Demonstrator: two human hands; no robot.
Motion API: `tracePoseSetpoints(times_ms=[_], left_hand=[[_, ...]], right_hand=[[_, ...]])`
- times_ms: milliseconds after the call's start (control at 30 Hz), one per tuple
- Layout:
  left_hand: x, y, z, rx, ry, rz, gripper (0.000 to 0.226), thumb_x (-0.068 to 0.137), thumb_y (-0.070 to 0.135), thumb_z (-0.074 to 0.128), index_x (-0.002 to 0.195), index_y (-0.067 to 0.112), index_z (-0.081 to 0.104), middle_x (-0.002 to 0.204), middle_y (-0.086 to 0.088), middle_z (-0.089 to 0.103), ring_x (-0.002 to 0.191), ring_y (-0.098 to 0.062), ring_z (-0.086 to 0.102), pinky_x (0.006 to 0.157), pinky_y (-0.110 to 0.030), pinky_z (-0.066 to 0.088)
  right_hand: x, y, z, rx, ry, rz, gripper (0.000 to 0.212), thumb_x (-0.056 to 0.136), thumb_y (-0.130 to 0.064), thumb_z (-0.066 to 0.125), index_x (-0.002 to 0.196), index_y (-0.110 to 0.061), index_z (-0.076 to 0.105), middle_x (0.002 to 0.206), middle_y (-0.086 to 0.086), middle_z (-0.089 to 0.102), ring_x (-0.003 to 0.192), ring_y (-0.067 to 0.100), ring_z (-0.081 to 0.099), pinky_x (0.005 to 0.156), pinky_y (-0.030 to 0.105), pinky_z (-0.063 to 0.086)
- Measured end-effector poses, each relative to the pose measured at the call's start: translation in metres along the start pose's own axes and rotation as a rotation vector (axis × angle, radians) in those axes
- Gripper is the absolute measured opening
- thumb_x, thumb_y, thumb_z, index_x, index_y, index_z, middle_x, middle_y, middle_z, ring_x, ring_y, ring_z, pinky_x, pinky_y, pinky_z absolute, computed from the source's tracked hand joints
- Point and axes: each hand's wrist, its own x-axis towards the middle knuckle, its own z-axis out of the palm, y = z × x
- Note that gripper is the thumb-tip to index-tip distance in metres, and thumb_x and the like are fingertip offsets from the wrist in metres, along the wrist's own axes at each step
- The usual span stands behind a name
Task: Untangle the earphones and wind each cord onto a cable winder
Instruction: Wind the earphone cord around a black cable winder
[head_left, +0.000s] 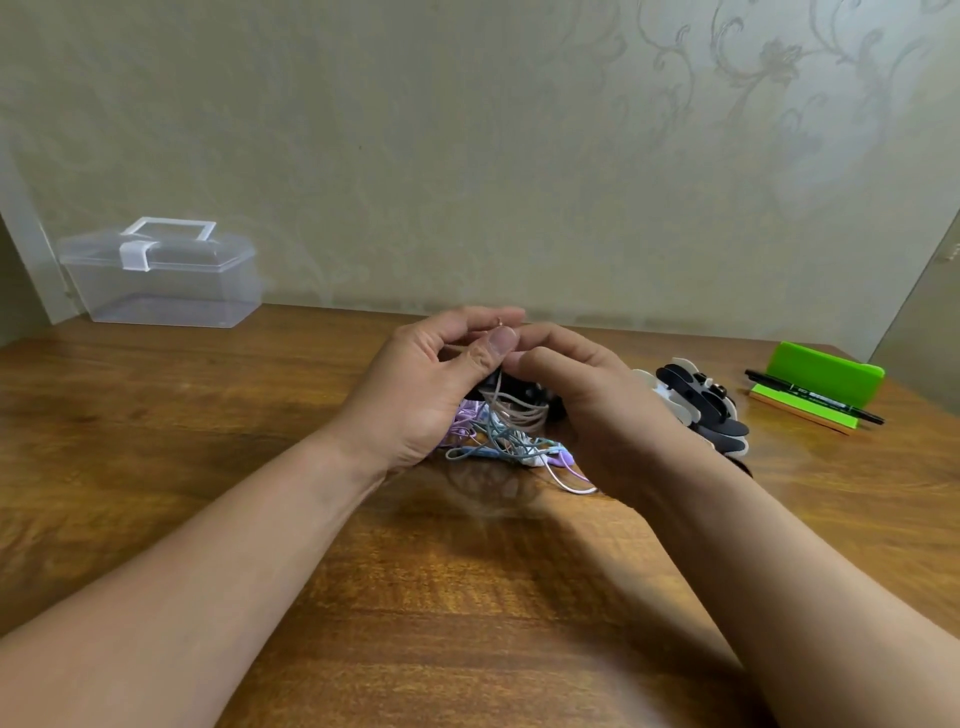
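Observation:
A tangle of earphone cords in pink, purple, blue-grey and white lies on the wooden table between my hands. My left hand pinches a pale pink cord between thumb and fingers, lifted above the heap. My right hand is curled close against it, its fingertips meeting my left thumb on the same cord. A dark object under my fingers is mostly hidden. A pile of black and white cable winders lies just right of my right hand.
A clear plastic box with a handle stands at the back left by the wall. At the far right a green holder sits on a sticky-note pad with a black marker across it.

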Motion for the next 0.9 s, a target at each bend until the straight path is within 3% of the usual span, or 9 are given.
tracePoseSetpoints(times_ms=[100,167,233,300,367,467,633,767,900], left_hand=[[-0.002,0.000,0.003,-0.116,-0.053,-0.083,0.032,0.102,0.031,0.057,0.127,0.016,0.069,0.116,-0.007,0.077,0.112,-0.020,0.072,0.093,-0.031,0.058],[-0.003,0.002,0.002,-0.189,-0.063,-0.184,0.032,0.104,0.035,0.056,0.123,0.011,0.067,0.111,-0.016,0.076,0.104,-0.027,0.074,0.083,-0.033,0.059],[-0.003,0.002,0.001,-0.192,-0.081,-0.249,0.035,0.103,0.037,0.059,0.111,0.003,0.063,0.096,-0.023,0.071,0.084,-0.029,0.069,0.071,-0.033,0.053],[-0.002,0.001,0.001,-0.178,-0.087,-0.246,0.028,0.103,0.033,0.058,0.103,0.005,0.062,0.080,-0.014,0.062,0.068,-0.019,0.059,0.060,-0.029,0.047],[-0.001,0.000,0.001,-0.145,-0.074,-0.225,0.022,0.103,0.029,0.057,0.099,0.008,0.062,0.076,-0.006,0.061,0.064,-0.014,0.056,0.056,-0.025,0.045],[-0.001,-0.003,-0.001,-0.064,-0.032,-0.213,0.018,0.104,0.027,0.058,0.095,0.013,0.063,0.073,-0.003,0.062,0.063,-0.012,0.055,0.055,-0.025,0.045],[-0.001,-0.003,-0.001,-0.059,0.023,-0.192,0.017,0.105,0.020,0.054,0.097,0.009,0.065,0.071,0.000,0.061,0.064,-0.011,0.054,0.057,-0.022,0.046],[0.000,-0.003,0.000,-0.120,0.030,-0.188,0.018,0.105,0.022,0.055,0.102,0.010,0.068,0.079,-0.008,0.063,0.072,-0.017,0.057,0.065,-0.029,0.048],[-0.002,-0.004,0.007,-0.238,0.030,-0.180,0.022,0.105,0.023,0.057,0.118,0.008,0.066,0.092,-0.009,0.073,0.082,-0.017,0.069,0.071,-0.029,0.057]], right_hand=[[0.000,-0.002,0.001,0.028,0.045,0.026,0.012,0.098,-0.013,0.064,0.099,-0.020,0.074,0.091,0.006,0.072,0.081,0.020,0.063,0.068,0.031,0.045],[0.000,-0.006,-0.002,0.048,0.066,0.034,0.012,0.098,-0.016,0.064,0.093,-0.024,0.072,0.086,0.003,0.070,0.075,0.017,0.062,0.066,0.031,0.044],[0.000,-0.009,-0.007,0.050,0.077,0.032,0.011,0.099,-0.017,0.063,0.092,-0.024,0.067,0.083,0.000,0.068,0.070,0.013,0.060,0.060,0.027,0.044],[-0.001,-0.011,-0.011,0.022,0.058,0.025,0.010,0.101,-0.019,0.062,0.093,-0.024,0.064,0.082,-0.001,0.067,0.069,0.012,0.061,0.058,0.026,0.047],[-0.001,-0.011,-0.012,-0.011,0.044,0.012,0.008,0.102,-0.019,0.062,0.094,-0.022,0.061,0.085,0.001,0.067,0.074,0.015,0.064,0.064,0.031,0.054],[0.001,-0.010,-0.012,-0.022,0.054,-0.010,0.008,0.102,-0.017,0.063,0.094,-0.019,0.061,0.094,0.013,0.064,0.085,0.027,0.065,0.077,0.044,0.057],[0.002,-0.012,-0.013,-0.029,0.034,-0.025,0.013,0.102,-0.011,0.062,0.090,-0.014,0.059,0.105,0.037,0.061,0.089,0.033,0.067,0.082,0.050,0.061],[0.003,-0.010,-0.012,-0.094,0.052,-0.101,0.011,0.102,-0.010,0.063,0.092,-0.010,0.060,0.092,0.021,0.063,0.083,0.030,0.065,0.079,0.046,0.060],[0.004,-0.007,-0.011,-0.168,0.089,-0.225,0.010,0.098,-0.017,0.067,0.093,-0.009,0.063,0.085,0.014,0.062,0.081,0.027,0.061,0.079,0.053,0.053]])
